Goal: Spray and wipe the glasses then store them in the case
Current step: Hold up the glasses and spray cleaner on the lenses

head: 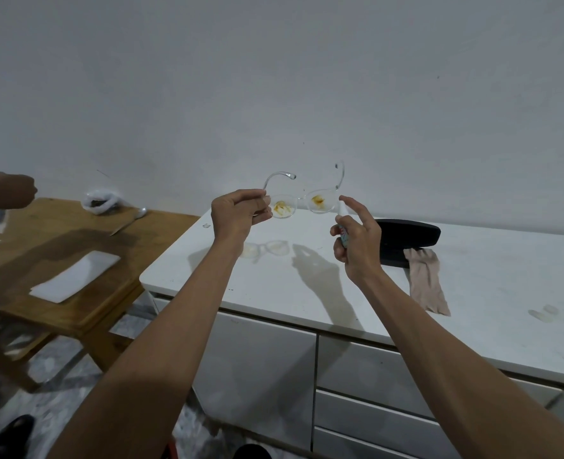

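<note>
My left hand (239, 212) pinches the left end of clear-framed glasses (302, 200), held up above the white cabinet top (274, 279). Both lenses carry yellow-brown smears, and the temple arms point away from me. My right hand (356, 240) is wrapped around a small spray bottle (342, 223) just right of the glasses, index finger raised over its white nozzle. An open black glasses case (406, 238) lies on the cabinet behind my right hand. A beige cloth (428, 279) hangs from the case onto the top.
A wooden table (59, 260) stands to the left with a white sheet (75, 276), a knife (126, 223) and a plastic bag (100, 200) on it. Another person's hand (6, 190) reaches in at the far left edge. White drawers sit below the cabinet top.
</note>
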`<control>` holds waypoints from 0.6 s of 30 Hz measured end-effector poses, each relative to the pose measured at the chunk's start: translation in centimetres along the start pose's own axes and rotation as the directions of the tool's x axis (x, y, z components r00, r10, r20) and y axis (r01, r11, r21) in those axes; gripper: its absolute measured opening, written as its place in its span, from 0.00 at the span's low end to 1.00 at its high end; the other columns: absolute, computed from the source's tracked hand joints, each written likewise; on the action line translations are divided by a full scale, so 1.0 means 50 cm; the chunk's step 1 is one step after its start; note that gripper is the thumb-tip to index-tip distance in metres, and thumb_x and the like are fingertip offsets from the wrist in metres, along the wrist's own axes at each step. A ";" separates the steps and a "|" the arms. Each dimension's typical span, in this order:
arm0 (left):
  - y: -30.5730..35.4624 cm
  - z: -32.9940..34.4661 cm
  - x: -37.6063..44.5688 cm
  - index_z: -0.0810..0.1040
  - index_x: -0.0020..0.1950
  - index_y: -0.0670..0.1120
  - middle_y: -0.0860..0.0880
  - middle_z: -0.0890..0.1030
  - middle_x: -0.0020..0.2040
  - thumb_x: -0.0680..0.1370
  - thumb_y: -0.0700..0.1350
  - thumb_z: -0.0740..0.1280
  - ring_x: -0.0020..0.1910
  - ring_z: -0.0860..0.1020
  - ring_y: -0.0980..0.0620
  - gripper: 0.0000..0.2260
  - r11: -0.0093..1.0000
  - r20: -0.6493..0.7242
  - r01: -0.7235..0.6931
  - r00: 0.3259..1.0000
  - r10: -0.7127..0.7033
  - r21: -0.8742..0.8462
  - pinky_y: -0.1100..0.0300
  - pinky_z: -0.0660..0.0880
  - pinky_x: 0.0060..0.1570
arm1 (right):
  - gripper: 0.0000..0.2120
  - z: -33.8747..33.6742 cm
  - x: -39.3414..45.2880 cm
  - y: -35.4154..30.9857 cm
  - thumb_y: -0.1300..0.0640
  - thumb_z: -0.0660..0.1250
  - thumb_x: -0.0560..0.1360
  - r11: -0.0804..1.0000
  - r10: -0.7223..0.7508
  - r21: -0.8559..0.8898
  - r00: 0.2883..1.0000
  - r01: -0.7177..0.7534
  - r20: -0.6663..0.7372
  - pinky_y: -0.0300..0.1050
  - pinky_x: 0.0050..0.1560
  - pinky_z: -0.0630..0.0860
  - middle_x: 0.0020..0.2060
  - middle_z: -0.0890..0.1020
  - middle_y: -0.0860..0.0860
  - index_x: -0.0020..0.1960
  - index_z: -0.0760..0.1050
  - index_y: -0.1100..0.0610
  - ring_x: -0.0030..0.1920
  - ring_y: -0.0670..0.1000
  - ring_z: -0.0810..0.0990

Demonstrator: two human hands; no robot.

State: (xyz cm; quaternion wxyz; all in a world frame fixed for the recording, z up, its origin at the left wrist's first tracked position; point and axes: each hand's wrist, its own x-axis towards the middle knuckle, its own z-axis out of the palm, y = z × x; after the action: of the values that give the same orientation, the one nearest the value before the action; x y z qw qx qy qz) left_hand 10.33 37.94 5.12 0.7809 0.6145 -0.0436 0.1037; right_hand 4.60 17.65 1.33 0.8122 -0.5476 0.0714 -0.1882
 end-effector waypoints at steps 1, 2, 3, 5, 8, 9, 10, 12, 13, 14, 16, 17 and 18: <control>0.001 0.000 0.000 0.85 0.48 0.35 0.38 0.84 0.42 0.72 0.29 0.75 0.36 0.83 0.44 0.06 1.000 0.000 0.000 1.000 0.000 0.001 0.54 0.84 0.46 | 0.19 0.001 0.002 -0.002 0.64 0.63 0.77 1.000 0.011 0.022 1.000 -0.011 -0.004 0.36 0.23 0.57 0.31 0.74 0.55 0.62 0.81 0.47 0.23 0.50 0.62; 0.001 0.000 0.001 0.85 0.47 0.35 0.38 0.85 0.43 0.72 0.29 0.75 0.37 0.83 0.44 0.06 1.000 0.000 0.000 1.000 0.000 0.002 0.54 0.84 0.46 | 0.19 0.002 0.004 -0.003 0.64 0.63 0.77 0.999 0.023 0.044 1.000 -0.023 -0.006 0.36 0.24 0.56 0.31 0.73 0.55 0.62 0.81 0.48 0.24 0.50 0.61; 0.002 0.000 0.001 0.85 0.47 0.35 0.38 0.85 0.43 0.72 0.29 0.75 0.37 0.83 0.44 0.06 1.000 0.002 -0.001 1.000 0.001 0.001 0.54 0.84 0.46 | 0.19 0.004 0.006 -0.004 0.64 0.63 0.77 0.997 0.035 0.068 0.999 -0.035 -0.008 0.37 0.24 0.54 0.31 0.73 0.54 0.62 0.81 0.48 0.25 0.50 0.61; 0.004 0.001 0.001 0.85 0.46 0.36 0.38 0.85 0.43 0.72 0.30 0.75 0.37 0.83 0.43 0.05 1.000 0.007 -0.005 1.000 0.005 -0.005 0.54 0.84 0.45 | 0.19 0.006 0.011 -0.003 0.64 0.62 0.77 0.991 0.062 0.116 0.998 -0.059 -0.016 0.39 0.26 0.51 0.32 0.71 0.53 0.64 0.80 0.50 0.26 0.49 0.62; 0.007 0.003 0.001 0.85 0.48 0.35 0.37 0.85 0.44 0.72 0.30 0.76 0.38 0.83 0.43 0.06 1.000 0.009 -0.008 1.000 0.008 -0.017 0.56 0.84 0.44 | 0.19 0.008 0.013 -0.004 0.63 0.61 0.78 0.980 0.106 0.173 0.994 -0.103 -0.013 0.39 0.27 0.50 0.32 0.70 0.52 0.64 0.79 0.51 0.24 0.47 0.61; 0.007 0.004 0.001 0.85 0.48 0.34 0.37 0.85 0.45 0.72 0.30 0.76 0.38 0.83 0.43 0.07 1.000 0.008 -0.007 1.000 0.007 -0.019 0.56 0.84 0.44 | 0.18 0.007 0.013 -0.005 0.62 0.60 0.78 0.975 0.121 0.186 0.993 -0.118 -0.002 0.39 0.26 0.50 0.32 0.69 0.52 0.62 0.79 0.49 0.22 0.47 0.59; 0.008 0.004 0.001 0.84 0.49 0.33 0.37 0.85 0.46 0.72 0.30 0.76 0.38 0.83 0.43 0.07 1.000 0.009 -0.005 1.000 0.005 -0.020 0.57 0.84 0.43 | 0.17 0.006 0.013 -0.006 0.62 0.60 0.78 0.971 0.135 0.198 0.991 -0.134 0.010 0.39 0.26 0.50 0.31 0.69 0.51 0.60 0.80 0.48 0.22 0.47 0.57; 0.009 0.005 0.000 0.84 0.50 0.33 0.36 0.85 0.46 0.72 0.30 0.76 0.38 0.83 0.43 0.08 1.000 0.015 -0.004 1.000 0.004 -0.025 0.57 0.84 0.43 | 0.15 0.001 0.013 -0.006 0.60 0.60 0.77 0.959 0.163 0.230 0.986 -0.165 0.031 0.39 0.26 0.49 0.30 0.68 0.50 0.56 0.80 0.46 0.22 0.46 0.55; 0.009 0.006 0.000 0.84 0.50 0.33 0.36 0.84 0.46 0.72 0.30 0.76 0.38 0.83 0.43 0.08 1.000 0.018 -0.004 1.000 0.004 -0.028 0.57 0.84 0.43 | 0.14 0.000 0.014 -0.004 0.60 0.60 0.77 0.953 0.174 0.247 0.984 -0.177 0.035 0.39 0.26 0.48 0.30 0.67 0.49 0.54 0.79 0.46 0.22 0.46 0.54; 0.009 0.006 0.000 0.84 0.50 0.33 0.36 0.84 0.46 0.72 0.30 0.75 0.38 0.83 0.43 0.08 1.000 0.020 -0.003 1.000 0.004 -0.029 0.57 0.84 0.43 | 0.13 -0.001 0.014 -0.003 0.59 0.60 0.77 0.946 0.183 0.266 0.982 -0.186 0.035 0.39 0.26 0.48 0.30 0.67 0.49 0.54 0.79 0.46 0.22 0.46 0.54; 0.009 0.008 -0.001 0.84 0.50 0.33 0.36 0.84 0.46 0.72 0.30 0.75 0.38 0.83 0.42 0.08 1.000 0.024 0.000 1.000 0.000 -0.025 0.58 0.83 0.43 | 0.12 0.000 0.014 0.001 0.58 0.61 0.77 0.930 0.198 0.312 0.980 -0.195 0.024 0.39 0.26 0.49 0.29 0.67 0.49 0.54 0.78 0.46 0.22 0.46 0.55; 0.009 0.009 -0.002 0.84 0.50 0.33 0.35 0.84 0.46 0.72 0.30 0.75 0.39 0.83 0.42 0.08 1.000 0.025 0.002 1.000 -0.001 -0.024 0.57 0.84 0.43 | 0.11 0.000 0.015 0.002 0.58 0.61 0.77 0.923 0.204 0.330 0.979 -0.198 0.017 0.39 0.26 0.49 0.29 0.67 0.49 0.55 0.78 0.46 0.21 0.46 0.55; 0.009 0.009 -0.002 0.84 0.50 0.33 0.35 0.84 0.46 0.72 0.30 0.75 0.39 0.83 0.41 0.08 1.000 0.025 0.003 1.000 -0.003 -0.023 0.57 0.84 0.43 | 0.12 0.001 0.015 0.003 0.58 0.61 0.78 0.919 0.206 0.339 0.978 -0.200 0.017 0.39 0.25 0.50 0.29 0.67 0.49 0.55 0.78 0.47 0.21 0.46 0.55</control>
State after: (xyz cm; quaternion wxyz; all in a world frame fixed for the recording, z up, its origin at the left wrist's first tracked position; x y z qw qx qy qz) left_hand 10.17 37.60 5.61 0.7873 0.6069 -0.0535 0.0946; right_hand 5.35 17.46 1.28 0.9087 -0.3874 0.1019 -0.1175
